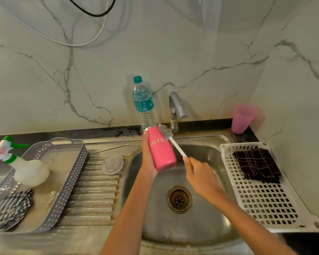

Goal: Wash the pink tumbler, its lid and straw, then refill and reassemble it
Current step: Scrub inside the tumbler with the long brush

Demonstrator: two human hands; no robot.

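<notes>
- The pink tumbler (161, 151) has white lettering reading "LOTSO" and is held tilted above the sink (201, 227), with its mouth toward the back wall and its base toward the camera.
- The left hand (148, 160) grips the tumbler from the left side. The thumb lies along the wall near the mouth, and the other fingers are hidden behind the tumbler.
- The right hand (199, 172) has its fingers curled round the end of the white handle of a brush (170, 139). The grey bristles touch the tumbler's outer wall near the mouth.
- The clear lid (112, 164) lies flat on the ribbed drainboard, just left of the basin edge. The metal straw (116, 147) lies behind it, apart from it.
- The tap (176, 109) spout hangs just behind the tumbler, and a water bottle (143, 103) stands beside it.
- The basin below the hands is open down to the drain (179, 199).
- A white basket (265, 199) borders the basin on the right, and a grey tray (68, 181) sits well to the left.
</notes>
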